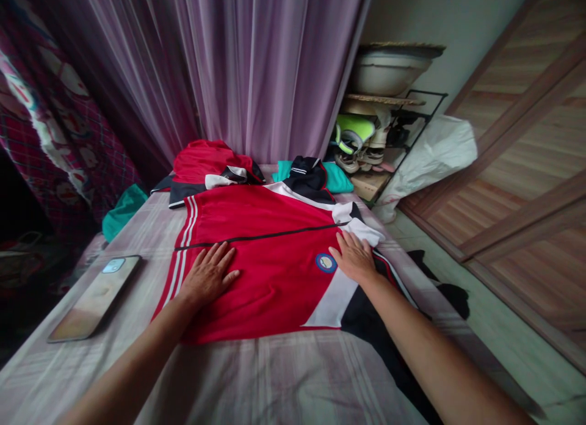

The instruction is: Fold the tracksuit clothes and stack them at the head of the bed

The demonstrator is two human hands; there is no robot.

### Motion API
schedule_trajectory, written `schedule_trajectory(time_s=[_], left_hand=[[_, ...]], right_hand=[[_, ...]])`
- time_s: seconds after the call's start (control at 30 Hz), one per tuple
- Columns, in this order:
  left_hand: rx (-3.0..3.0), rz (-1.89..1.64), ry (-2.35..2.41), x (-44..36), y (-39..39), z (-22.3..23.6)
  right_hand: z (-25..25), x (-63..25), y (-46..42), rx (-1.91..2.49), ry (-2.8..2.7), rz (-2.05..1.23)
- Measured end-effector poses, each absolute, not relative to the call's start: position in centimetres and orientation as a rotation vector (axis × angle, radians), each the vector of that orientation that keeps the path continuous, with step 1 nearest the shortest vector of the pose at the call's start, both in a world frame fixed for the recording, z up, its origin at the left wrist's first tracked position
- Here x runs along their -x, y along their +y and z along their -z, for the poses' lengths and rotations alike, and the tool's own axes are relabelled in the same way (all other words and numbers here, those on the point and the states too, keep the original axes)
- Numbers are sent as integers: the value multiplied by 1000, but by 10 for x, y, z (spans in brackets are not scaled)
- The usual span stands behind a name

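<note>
A red, white and black zip-up jacket (265, 278) lies spread flat, its collar end to the right and its striped hem to the left. The dark zip runs across it lengthwise, and a round blue badge sits on the chest. My left hand (210, 271) rests flat near the hem, fingers spread. Near the collar, my right hand (353, 257) lies open on the chest, just right of the badge. One black sleeve trails toward me, partly hidden under my right forearm.
A phone (95, 300) lies on the checked bedsheet (256, 382) at left. Behind the jacket are a bunched red garment (206, 162) and a teal cloth (339, 176). A purple curtain (274, 71) hangs beyond. To the right stand a shoe rack (412, 104), a white bag (434, 156) and wooden doors (517, 168).
</note>
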State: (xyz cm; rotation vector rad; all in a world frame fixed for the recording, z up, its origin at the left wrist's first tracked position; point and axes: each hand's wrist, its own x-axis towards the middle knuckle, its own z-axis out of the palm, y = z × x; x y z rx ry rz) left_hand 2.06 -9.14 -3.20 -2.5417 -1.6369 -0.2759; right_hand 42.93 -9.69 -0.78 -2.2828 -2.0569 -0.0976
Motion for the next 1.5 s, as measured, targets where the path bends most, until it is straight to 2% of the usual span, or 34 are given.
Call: schedule_trajectory(time_s=[0.2, 0.43, 0.53, 0.63, 0.73, 0.8, 1.0, 1.1, 1.2, 1.27, 1.3, 1.43, 1.5], left_hand=[[2572, 324, -1664, -21, -89, 29], [2716, 753, -1600, -9, -116, 0], [2968, 660, -1519, 3, -150, -13], [3172, 425, -1423, 14, -177, -17], [3172, 343, -1408, 21, -187, -15], [3142, 342, -1417, 24, -187, -11], [3037, 432, -1491, 27, -183, -2], [3015, 438, -1590, 25, -185, -6], [2985, 459, -1732, 23, -180, -18], [2924, 488, -1864, 23, -168, -27], [2874, 483, -1947, 22, -160, -31], [2581, 276, -2266, 18, -124, -47], [2487, 193, -2324, 15, -111, -50]], right_hand=[[26, -454, -92, 2402, -1993, 14], [-13, -469, -106, 2104, -2090, -219], [-32, -486, -132, 2070, -2056, -485], [-49, -497, -162, 1981, -2069, -940], [-62, -500, -186, 1813, -2133, -1349], [-64, -501, -195, 1753, -2177, -1391], [-46, -508, -198, 1840, -2269, -1094], [-54, -512, -187, 1846, -2305, -1284], [-88, -511, -155, 1778, -2344, -1504], [-121, -507, -115, 1683, -2362, -1428], [-138, -504, -89, 1644, -2353, -1283], [-190, -486, 29, 1618, -1942, -320], [-196, -475, 74, 1566, -1814, -30]])
